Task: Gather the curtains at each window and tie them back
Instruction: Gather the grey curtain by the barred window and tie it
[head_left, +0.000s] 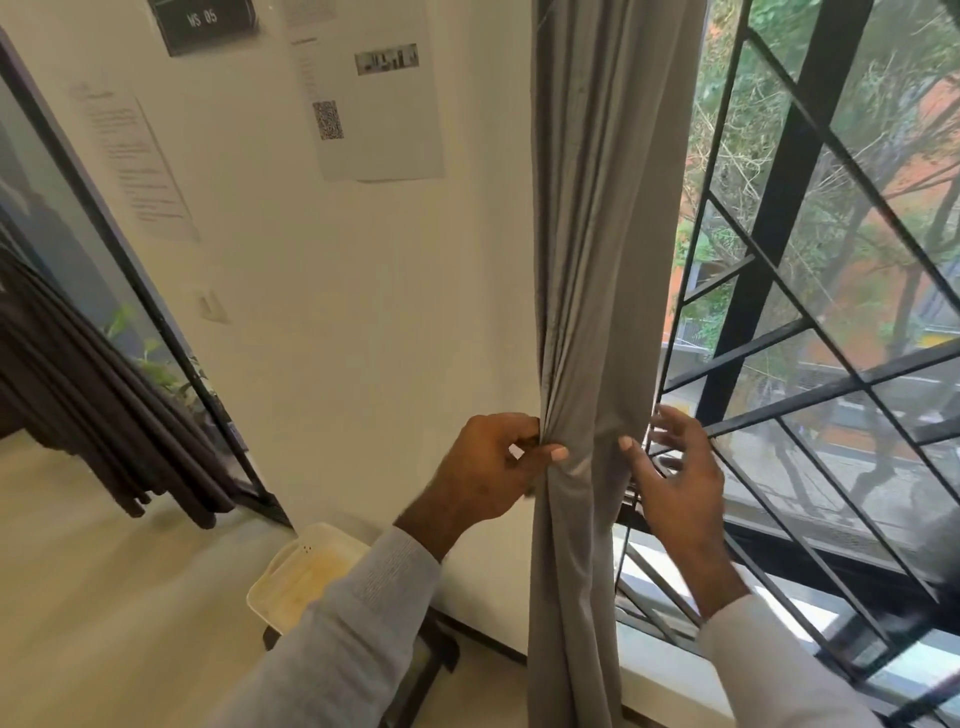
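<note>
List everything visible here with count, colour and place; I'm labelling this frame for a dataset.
grey fabric curtain: one, grey, gathered into a bunch at the window's left edge
black metal window grille: one, black, right side, trees and buildings beyond
white printed paper sheets: at least two, white, on the cream wall
black wall sign: one, black with pale lettering, top left
dark brown curtain: one, dark brown, far left by a glass door
cream stool: one, cream seat on dark legs, below the left arm
wall switch: one, white, on the wall at left
left hand: fingers pinch the curtain's left folds
right hand: fingers spread, thumb on the curtain's right edge
</note>
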